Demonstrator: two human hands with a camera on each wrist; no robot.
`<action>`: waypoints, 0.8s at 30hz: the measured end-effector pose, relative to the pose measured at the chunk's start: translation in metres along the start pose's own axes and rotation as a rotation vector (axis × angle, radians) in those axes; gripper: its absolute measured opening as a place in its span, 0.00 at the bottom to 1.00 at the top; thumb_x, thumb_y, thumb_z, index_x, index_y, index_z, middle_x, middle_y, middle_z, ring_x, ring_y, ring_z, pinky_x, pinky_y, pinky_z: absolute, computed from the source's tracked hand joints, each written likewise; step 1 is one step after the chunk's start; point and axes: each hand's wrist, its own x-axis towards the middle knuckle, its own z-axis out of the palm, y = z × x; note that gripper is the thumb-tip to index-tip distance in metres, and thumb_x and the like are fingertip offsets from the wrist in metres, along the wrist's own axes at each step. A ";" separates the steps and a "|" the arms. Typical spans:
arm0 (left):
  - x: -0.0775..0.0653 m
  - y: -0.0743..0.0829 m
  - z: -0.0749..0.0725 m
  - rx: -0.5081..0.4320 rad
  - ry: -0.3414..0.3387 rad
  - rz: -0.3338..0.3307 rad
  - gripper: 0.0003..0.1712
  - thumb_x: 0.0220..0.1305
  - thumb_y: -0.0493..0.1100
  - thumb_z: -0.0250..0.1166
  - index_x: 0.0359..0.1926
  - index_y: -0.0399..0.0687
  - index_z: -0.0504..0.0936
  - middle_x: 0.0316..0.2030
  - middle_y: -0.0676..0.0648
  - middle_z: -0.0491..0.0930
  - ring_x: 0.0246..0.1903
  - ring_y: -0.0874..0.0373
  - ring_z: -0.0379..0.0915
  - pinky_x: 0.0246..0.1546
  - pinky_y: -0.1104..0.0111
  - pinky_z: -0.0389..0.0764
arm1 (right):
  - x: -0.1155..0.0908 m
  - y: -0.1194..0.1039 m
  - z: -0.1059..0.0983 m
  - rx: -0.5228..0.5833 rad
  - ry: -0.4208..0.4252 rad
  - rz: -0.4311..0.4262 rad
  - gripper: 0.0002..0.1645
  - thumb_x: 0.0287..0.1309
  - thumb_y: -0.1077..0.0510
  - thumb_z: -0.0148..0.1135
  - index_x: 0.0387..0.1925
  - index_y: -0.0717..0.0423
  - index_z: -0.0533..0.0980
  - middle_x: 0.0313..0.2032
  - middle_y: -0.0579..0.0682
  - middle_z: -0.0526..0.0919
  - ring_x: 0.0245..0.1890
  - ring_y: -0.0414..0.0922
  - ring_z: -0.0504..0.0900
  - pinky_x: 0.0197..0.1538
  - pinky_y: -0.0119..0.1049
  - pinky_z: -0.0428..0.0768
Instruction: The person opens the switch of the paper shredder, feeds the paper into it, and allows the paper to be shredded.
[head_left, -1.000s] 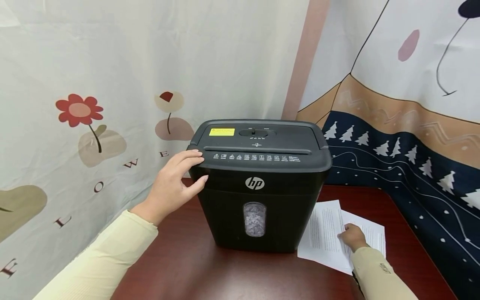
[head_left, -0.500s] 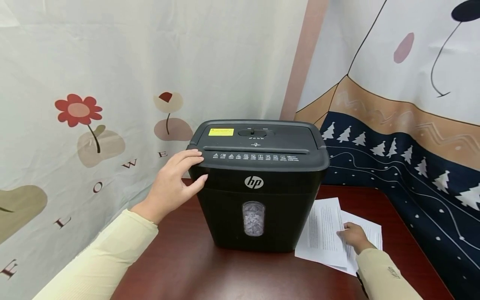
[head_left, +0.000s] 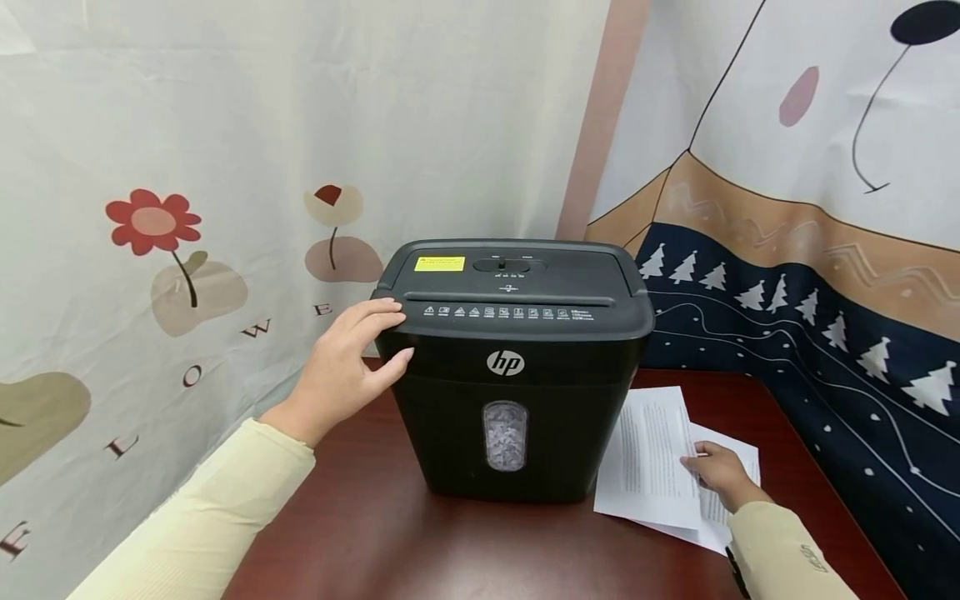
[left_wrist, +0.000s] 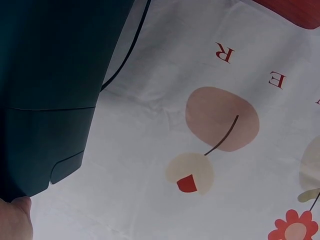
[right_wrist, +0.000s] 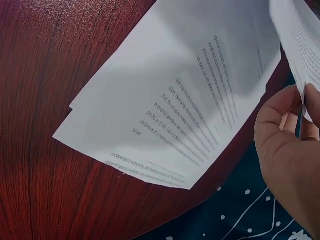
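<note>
A black HP paper shredder (head_left: 555, 417) stands upright on the table, shredded bits showing through its front window. My left hand (head_left: 341, 362) rests on its front left top corner, fingers on the lid and thumb against the front. At the shredder's right, my right hand (head_left: 722, 473) pinches the edge of a printed sheet of paper (head_left: 651, 458). In the right wrist view, that sheet (right_wrist: 299, 40) lifts at the thumb and fingertips of the right hand (right_wrist: 290, 145). Other printed sheets (right_wrist: 165, 110) lie on the table beneath it, slightly fanned.
The dark red wooden table (head_left: 360, 533) runs under everything. A pale curtain (head_left: 450, 125) with flowers hangs behind, and a navy tree-patterned cloth (head_left: 795, 367) hangs along the right. A black cord (left_wrist: 131, 49) trails behind the shredder.
My right hand has shifted slightly right, and the gripped sheet has risen a little off the ones below. The left hand stays on the shredder's corner.
</note>
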 end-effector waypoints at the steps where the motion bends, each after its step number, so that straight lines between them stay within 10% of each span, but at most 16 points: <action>1: 0.000 0.000 0.000 0.000 -0.002 -0.001 0.21 0.50 0.36 0.72 0.47 0.35 0.81 0.52 0.41 0.78 0.55 0.47 0.72 0.55 0.61 0.71 | -0.001 0.000 -0.001 0.005 -0.001 0.000 0.27 0.61 0.64 0.56 0.56 0.78 0.64 0.47 0.74 0.73 0.36 0.46 0.77 0.37 0.35 0.79; 24: -0.001 0.000 0.003 -0.018 0.020 -0.002 0.21 0.49 0.36 0.71 0.46 0.34 0.81 0.52 0.41 0.78 0.55 0.47 0.71 0.59 0.72 0.67 | -0.013 0.009 -0.029 0.036 0.026 0.060 0.34 0.63 0.55 0.59 0.62 0.73 0.62 0.47 0.68 0.76 0.36 0.47 0.78 0.36 0.36 0.79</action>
